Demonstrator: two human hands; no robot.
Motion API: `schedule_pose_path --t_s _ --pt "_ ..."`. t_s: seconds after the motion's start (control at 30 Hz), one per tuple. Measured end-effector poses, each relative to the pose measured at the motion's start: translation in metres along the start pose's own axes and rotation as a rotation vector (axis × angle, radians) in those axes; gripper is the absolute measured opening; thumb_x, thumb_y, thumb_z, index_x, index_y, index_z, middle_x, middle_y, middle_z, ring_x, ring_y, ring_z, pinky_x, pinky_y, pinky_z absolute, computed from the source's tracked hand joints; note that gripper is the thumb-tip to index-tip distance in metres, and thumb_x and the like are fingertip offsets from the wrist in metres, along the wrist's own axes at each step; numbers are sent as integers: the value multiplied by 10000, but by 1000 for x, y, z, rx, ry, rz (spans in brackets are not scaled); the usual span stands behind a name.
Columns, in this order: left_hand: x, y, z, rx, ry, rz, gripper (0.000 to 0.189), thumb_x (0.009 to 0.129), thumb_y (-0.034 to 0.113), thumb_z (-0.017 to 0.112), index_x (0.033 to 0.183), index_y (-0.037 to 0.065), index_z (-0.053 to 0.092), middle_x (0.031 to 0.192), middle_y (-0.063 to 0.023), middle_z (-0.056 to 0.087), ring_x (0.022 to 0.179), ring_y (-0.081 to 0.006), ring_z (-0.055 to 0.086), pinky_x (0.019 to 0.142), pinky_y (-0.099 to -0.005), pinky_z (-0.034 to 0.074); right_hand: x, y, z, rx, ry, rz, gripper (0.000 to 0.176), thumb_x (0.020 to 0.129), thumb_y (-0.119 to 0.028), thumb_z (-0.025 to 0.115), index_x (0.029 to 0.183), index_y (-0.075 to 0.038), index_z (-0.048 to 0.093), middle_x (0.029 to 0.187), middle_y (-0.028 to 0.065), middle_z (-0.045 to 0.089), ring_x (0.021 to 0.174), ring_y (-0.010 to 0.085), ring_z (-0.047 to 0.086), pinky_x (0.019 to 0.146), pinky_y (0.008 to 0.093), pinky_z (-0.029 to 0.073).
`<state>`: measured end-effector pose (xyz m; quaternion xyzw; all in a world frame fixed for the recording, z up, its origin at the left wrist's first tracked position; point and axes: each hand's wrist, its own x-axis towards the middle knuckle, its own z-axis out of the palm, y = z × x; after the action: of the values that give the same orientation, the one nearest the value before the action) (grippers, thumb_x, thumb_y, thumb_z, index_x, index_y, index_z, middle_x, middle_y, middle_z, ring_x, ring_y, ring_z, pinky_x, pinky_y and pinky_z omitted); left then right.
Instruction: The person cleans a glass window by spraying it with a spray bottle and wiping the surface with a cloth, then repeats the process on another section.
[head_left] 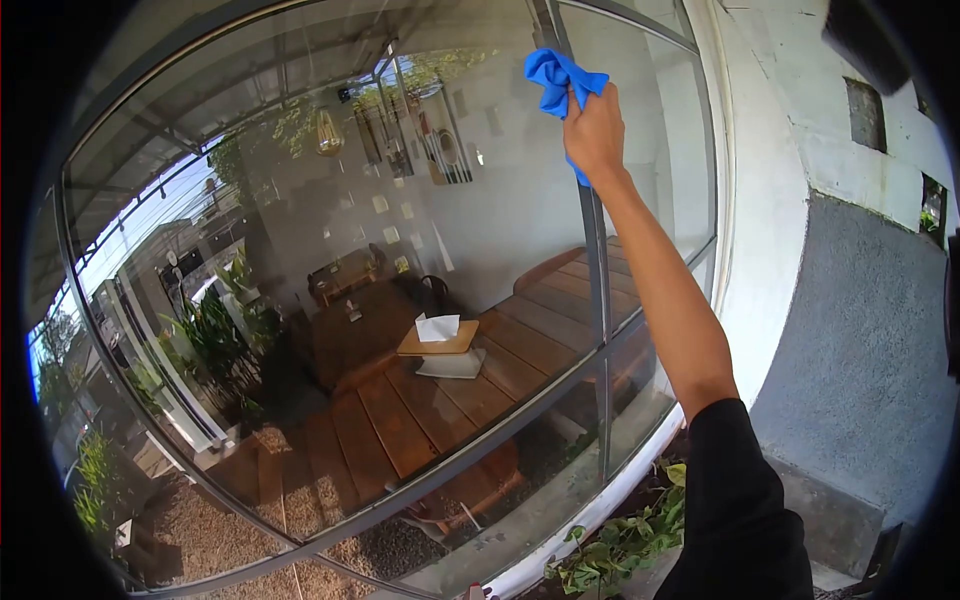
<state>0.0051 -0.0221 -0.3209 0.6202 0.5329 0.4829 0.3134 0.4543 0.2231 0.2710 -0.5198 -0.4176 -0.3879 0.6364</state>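
Observation:
My right hand (597,135) is raised high with its fingers closed round a bunched blue cloth (560,80). The cloth lies against the upper part of the dark upright window bar (592,225), and a bit of it shows below the hand. To the left of the bar stretches a large glass pane (300,200) full of reflections. A narrower pane (670,130) is on the right. My left hand does not show in the view.
Behind the glass stand a long wooden table (385,420) and a tissue box (440,338). Leafy plants (625,545) grow below the window. A white wall edge (750,250) and a grey wall panel (860,350) border the window on the right.

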Motion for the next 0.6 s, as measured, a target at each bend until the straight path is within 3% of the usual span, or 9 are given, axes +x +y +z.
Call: schedule_pose_path --t_s 0.13,0.2,0.27,0.33,0.4,0.47,0.5,0.53,0.6 --pt "-9 -25 6 27 52 102 368 873 85 704 1211 -16 600 1006 -93 692 876 -138 609 742 -289 516 -8 -35 2 191 41 -13 262 951 -198 534 1093 22 517 1046 197 530 917 419 601 782 507 509" --pt "-9 -18 2 -42 51 66 337 875 84 701 1186 -12 613 990 -91 694 872 -136 611 737 -289 513 -18 -71 5 166 86 -151 223 937 -176 542 1033 26 553 1033 208 530 907 416 605 756 494 520" --pt "-6 14 -10 -104 34 14 323 871 92 709 1167 -6 624 976 -78 692 852 -133 607 723 -288 513 -33 -127 -3 259 31 -175 193 907 -121 553 988 53 570 1012 220 526 886 411 601 727 491 525" --pt "-7 -16 -14 -63 58 3 314 870 96 711 1156 -5 629 958 -72 689 834 -129 601 712 -289 512 -52 -181 -1 318 70 -290 202 858 -70 574 990 82 553 992 226 517 855 408 593 679 471 541" --pt "-9 -26 -22 -20 83 -10 305 869 100 714 1145 -4 634 940 -65 687 816 -125 596 701 -291 512 -79 -245 -6 406 64 -240 234 820 -45 597 996 99 543 986 212 507 845 389 586 647 431 555" --pt "-3 0 -33 37 127 175 285 876 102 705 1132 -4 639 902 -55 676 766 -113 581 654 -290 506 -111 -305 -8 407 52 -269 310 779 -54 636 1042 84 547 1027 183 493 881 326 572 639 355 564" --pt "-5 16 -40 -155 96 44 308 876 124 707 1140 -15 630 881 -63 668 718 -111 577 614 -290 500 -126 -335 -10 458 10 -269 288 760 -42 635 1003 85 546 1023 195 495 861 329 569 659 377 559" --pt "-6 16 -44 -155 96 46 308 876 124 707 1140 -15 630 881 -63 668 718 -111 577 614 -290 500 -141 -363 -10 510 -32 -270 266 741 -29 634 963 86 544 1019 207 497 840 333 567 680 399 554" --pt "-7 10 -51 -22 100 7 362 870 154 718 1166 -26 612 877 -75 665 672 -118 575 594 -287 498 -174 -409 -16 583 -32 -324 275 751 -61 636 979 75 560 1021 184 500 864 299 552 663 363 542"
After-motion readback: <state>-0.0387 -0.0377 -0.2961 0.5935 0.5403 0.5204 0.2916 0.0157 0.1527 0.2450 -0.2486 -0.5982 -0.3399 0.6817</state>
